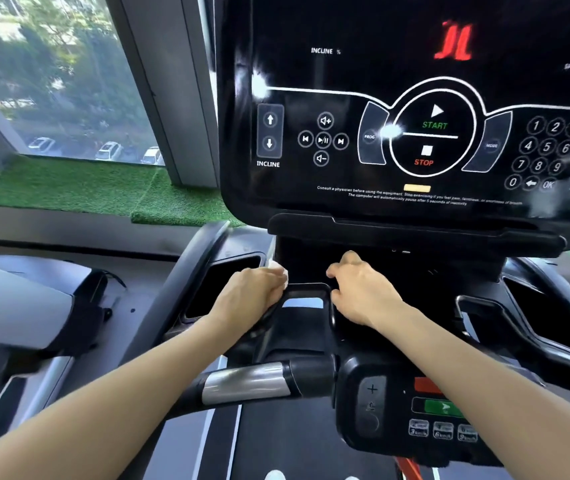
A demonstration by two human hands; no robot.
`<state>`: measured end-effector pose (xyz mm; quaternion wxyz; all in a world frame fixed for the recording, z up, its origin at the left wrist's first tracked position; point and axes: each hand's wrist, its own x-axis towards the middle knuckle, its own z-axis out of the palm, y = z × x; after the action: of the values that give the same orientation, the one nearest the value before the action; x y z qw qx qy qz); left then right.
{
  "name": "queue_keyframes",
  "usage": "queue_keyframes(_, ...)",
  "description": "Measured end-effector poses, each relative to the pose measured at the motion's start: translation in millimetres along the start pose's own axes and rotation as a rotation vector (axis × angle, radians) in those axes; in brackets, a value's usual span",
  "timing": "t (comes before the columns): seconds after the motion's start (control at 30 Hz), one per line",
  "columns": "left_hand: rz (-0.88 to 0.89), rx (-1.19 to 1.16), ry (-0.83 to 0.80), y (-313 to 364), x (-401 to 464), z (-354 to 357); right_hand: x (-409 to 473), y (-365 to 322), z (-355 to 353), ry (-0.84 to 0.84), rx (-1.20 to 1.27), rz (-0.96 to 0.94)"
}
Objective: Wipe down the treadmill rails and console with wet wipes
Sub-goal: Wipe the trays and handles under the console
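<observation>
Below the console [415,98], the left hand [252,292] curled its fingers round a wet wipe [281,273] against the black handle [307,289] — probably scrubbing — while the right hand [359,292], fingers loosely bent, steadied its other side.

Most of the wet wipe [281,271] hidden inside the left hand [254,292]; console [415,98] right edge cropped, blurred.

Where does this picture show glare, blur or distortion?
Head view: bright glare spots on the console near PROG and at its left edge; the red digits smear with blur; the wide lens bows the window frame; daylight leaves both hands, left hand and right hand, evenly lit.
</observation>
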<state>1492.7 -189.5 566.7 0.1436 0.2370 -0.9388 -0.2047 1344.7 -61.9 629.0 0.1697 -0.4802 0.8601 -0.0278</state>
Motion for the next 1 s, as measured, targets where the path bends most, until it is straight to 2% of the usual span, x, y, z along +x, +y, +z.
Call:
queue_keyframes(0.13,0.045,-0.047,0.029,2,-21,2,-1,-5,3,0.011,-0.036,-0.053)
queue_keyframes(0.33,-0.079,-0.069,0.087,-3,9,-1,-3,-4,4,-0.007,-0.029,-0.098)
queue_keyframes(0.5,-0.026,-0.093,0.103,-2,-17,4,-1,-3,4,-0.001,-0.042,-0.123)
queue_keyframes(0.73,-0.203,-0.093,0.088,-5,10,1,1,-8,5,-0.006,-0.067,-0.147)
queue_keyframes(1.0,-0.308,-0.197,0.09,1,-15,1,3,-9,4,-0.008,-0.084,-0.18)
